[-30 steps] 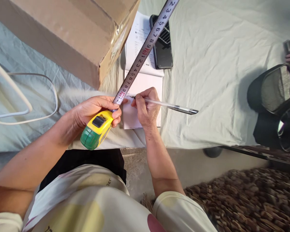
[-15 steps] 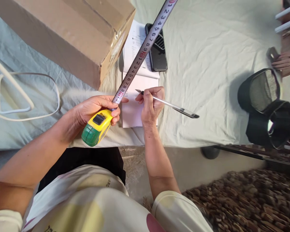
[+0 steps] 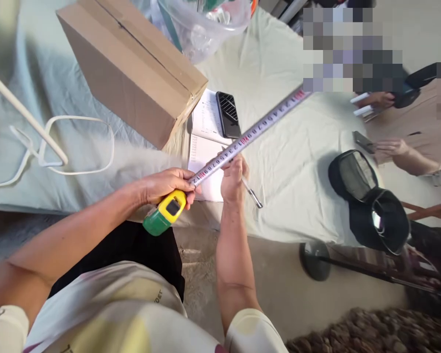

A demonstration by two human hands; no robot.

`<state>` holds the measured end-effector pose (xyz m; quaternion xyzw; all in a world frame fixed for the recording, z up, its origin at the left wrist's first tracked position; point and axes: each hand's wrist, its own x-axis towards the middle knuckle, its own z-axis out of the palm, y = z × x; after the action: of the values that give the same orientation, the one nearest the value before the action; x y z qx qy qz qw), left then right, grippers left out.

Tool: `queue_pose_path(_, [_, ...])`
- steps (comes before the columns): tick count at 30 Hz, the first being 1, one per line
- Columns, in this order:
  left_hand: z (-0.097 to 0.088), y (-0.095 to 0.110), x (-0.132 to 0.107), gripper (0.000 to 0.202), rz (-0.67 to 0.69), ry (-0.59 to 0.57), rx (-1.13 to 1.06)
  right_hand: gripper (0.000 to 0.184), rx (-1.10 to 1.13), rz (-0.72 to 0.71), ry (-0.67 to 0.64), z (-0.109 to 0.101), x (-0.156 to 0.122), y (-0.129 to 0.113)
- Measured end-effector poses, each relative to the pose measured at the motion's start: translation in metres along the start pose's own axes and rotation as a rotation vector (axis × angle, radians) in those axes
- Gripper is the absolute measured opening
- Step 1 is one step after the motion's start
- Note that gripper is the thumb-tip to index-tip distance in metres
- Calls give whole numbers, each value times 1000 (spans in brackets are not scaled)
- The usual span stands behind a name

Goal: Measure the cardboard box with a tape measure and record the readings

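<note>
My left hand (image 3: pixel 171 185) is closed round a yellow and green tape measure (image 3: pixel 164 214), thumb on the blade where it leaves the case. The pulled-out blade slants up to the right, passing over the notebook and in front of my right hand's fingertips. My right hand (image 3: pixel 233 180) grips a pen (image 3: pixel 252 192) over the lower page of the open notebook (image 3: pixel 207 156); the blade partly hides the pen's tip. Handwritten lines show on that page. A black phone (image 3: pixel 228 114) lies on the notebook's upper page. Left of it stands a closed cardboard box (image 3: pixel 132 73).
A pale cloth covers the table (image 3: pixel 279 186). At the back is a clear plastic tub (image 3: pixel 206 29); a white cable (image 3: pixel 77 171) lies left. Two dark caps (image 3: pixel 367 196) sit at the right, near another person's hand (image 3: pixel 391 147) holding a phone.
The tape blade has swung down to the right, now crossing before my right hand. The view has shifted, bringing in the tub and more of the people on the right.
</note>
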<state>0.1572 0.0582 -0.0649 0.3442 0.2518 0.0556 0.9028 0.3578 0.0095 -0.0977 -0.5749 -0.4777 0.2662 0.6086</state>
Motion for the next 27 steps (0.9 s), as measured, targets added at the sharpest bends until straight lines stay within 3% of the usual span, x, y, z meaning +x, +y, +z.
queue_pose_path(3, [12,-9,-9,2,1,26,31,46,18,1,-110,-4,-13,-16])
queue_pose_path(8, [28,-33,-29,4,23,108,51,33,2,79,-74,7,-35,-41])
queue_pose_path(14, [26,-54,-68,15,88,199,151,34,31,21,-181,19,-21,-49])
queue_pose_path(17, [18,-56,-95,20,99,285,187,40,20,-52,-206,23,5,-43])
queue_pose_path(20, [8,-62,-121,21,101,382,181,66,-47,-111,-186,35,37,-27])
queue_pose_path(23, [-3,-71,-140,22,122,475,155,86,-193,-195,-186,57,59,-5])
queue_pose_path(27, [-12,-83,-155,23,120,557,79,95,-256,-258,-210,90,66,15])
